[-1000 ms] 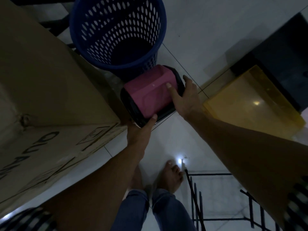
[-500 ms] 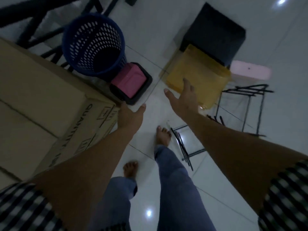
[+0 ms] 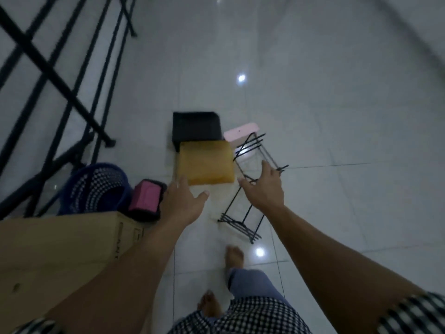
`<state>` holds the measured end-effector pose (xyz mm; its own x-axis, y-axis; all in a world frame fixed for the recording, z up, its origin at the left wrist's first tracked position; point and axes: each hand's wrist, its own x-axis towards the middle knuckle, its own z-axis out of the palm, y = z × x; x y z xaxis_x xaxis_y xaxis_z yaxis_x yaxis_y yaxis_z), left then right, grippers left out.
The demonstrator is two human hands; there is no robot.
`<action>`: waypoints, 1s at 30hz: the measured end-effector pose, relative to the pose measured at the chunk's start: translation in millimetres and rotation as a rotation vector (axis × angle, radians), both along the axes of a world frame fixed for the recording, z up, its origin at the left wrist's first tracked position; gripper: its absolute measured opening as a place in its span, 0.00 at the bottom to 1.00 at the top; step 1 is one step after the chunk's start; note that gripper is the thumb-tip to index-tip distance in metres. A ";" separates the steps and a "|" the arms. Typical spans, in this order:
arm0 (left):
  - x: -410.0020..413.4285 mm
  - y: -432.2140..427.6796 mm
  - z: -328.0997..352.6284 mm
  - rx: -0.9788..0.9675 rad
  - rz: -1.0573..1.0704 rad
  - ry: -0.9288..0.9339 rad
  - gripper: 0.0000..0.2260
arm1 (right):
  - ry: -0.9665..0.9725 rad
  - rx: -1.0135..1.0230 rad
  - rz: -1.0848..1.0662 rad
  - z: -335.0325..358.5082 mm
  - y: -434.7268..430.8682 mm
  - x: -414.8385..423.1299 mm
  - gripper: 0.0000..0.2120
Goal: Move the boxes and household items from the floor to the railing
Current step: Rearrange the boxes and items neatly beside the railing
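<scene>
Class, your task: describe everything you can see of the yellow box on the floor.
The yellow box is a flat, amber rectangle with rounded corners and looks like smooth, slightly glossy plastic. It lies level on the white tiled floor. Its far edge meets a black box, and a black wire rack lies just to its right. The left hand overlaps its near left corner in view; contact cannot be told.

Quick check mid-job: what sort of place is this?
Probably a home's indoor landing or hallway: glossy white floor tiles, a black metal railing, and household items like a blue plastic basket and a cardboard box.
</scene>
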<state>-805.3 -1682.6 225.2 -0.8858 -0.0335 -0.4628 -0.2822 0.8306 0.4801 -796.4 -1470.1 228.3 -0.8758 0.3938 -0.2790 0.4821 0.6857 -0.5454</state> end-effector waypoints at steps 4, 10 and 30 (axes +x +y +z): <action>4.2 45.6 46.9 -0.029 -0.121 0.037 0.42 | 0.009 -0.019 -0.136 40.3 33.4 42.0 0.44; 10.0 135.3 74.3 -0.042 -0.305 0.098 0.41 | -0.046 -0.009 -0.252 70.7 90.0 89.6 0.46; 24.7 421.4 55.4 -0.111 -0.262 0.122 0.40 | -0.111 0.032 -0.094 56.0 366.8 88.3 0.44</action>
<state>-780.7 -1261.1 280.6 -0.9198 0.1590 -0.3589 0.0026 0.9167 0.3996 -708.1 -1103.4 284.4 -0.7991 0.4827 -0.3583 0.6011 0.6510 -0.4636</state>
